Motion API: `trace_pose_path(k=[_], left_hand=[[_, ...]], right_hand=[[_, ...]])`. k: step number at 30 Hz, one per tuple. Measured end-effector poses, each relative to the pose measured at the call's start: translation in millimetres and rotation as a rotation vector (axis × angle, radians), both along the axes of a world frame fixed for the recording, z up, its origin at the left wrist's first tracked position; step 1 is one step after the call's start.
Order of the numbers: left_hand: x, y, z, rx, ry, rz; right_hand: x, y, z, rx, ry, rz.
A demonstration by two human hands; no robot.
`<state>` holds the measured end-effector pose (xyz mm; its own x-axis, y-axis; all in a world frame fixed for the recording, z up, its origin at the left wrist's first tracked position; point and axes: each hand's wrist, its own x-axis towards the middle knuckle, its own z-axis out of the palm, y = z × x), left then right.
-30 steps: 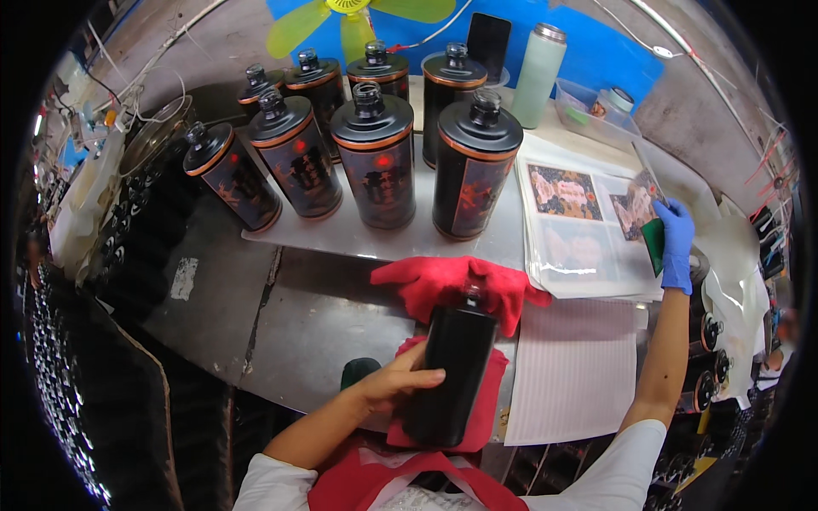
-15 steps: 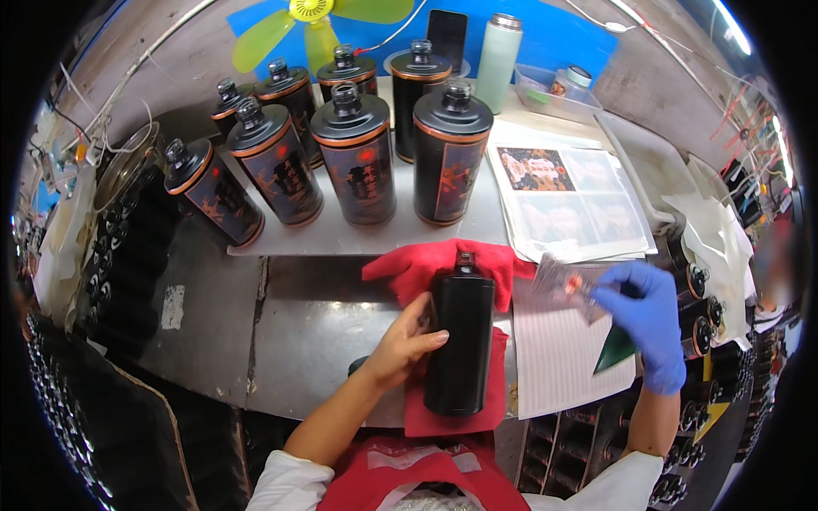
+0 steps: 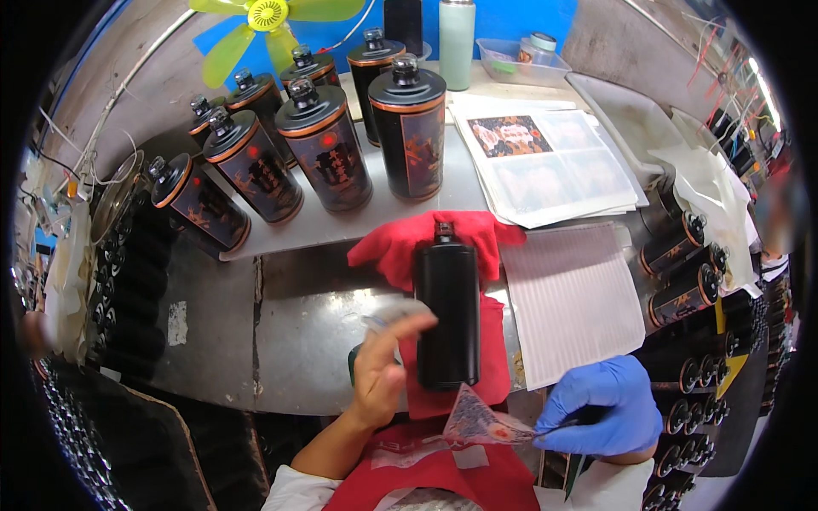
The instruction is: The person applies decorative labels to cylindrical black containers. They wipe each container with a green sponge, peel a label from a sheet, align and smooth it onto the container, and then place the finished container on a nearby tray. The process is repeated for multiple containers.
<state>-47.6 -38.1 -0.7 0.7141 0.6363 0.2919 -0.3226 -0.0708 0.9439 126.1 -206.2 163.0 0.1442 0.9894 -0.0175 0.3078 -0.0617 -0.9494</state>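
Near the base of our black bottle (image 3: 447,311), the right hand (image 3: 601,407) pinches a printed film (image 3: 484,425), just swung across. The left hand (image 3: 379,376) has slackened, leaving the bottle ungripped.

The left hand (image 3: 380,379), fingers blurred, partly hides a green object (image 3: 352,361) near the counter's (image 3: 300,328) front edge; at its back edge a flask (image 3: 457,51) is cropped.

Plain black bottle (image 3: 446,319) with a short glass neck, laid down on red cloth (image 3: 494,358), neck pointing away, base toward the person. Pinched by one end in the blue-gloved right hand (image 3: 599,409), near that base: thin printed film (image 3: 486,425), dark and pinkish with a red spot, curled to a peak. Just below, thin green piece (image 3: 576,475), mostly hidden.
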Motion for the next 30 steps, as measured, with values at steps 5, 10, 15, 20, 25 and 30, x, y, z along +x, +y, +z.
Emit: trace_pose_path(k=[5,10,15,20,25,30], left_hand=[[-10.6,-4.8,32.1,-0.237,0.001,-0.241],[16.7,-0.7,25.1,-0.133,0.256,0.223],[39.4,12.2,26.7,-0.104,0.226,0.345],[52.3,20.9,25.4,-0.128,0.215,0.421],[60.5,26.5,25.4,-0.086,0.218,0.447],[64.9,33.7,21.7,-0.071,0.23,0.465]], right_hand=[[8.6,35.3,-52.0,-0.26,0.279,-0.199],[37.3,65.6,-111.3,-0.226,0.486,-0.295],[51.6,82.3,-140.0,-0.211,0.585,-0.314],[60.6,95.0,-155.6,-0.164,0.622,-0.308],[65.4,101.1,-155.9,-0.162,0.65,-0.337],[68.8,108.2,-155.0,-0.17,0.68,-0.339]])
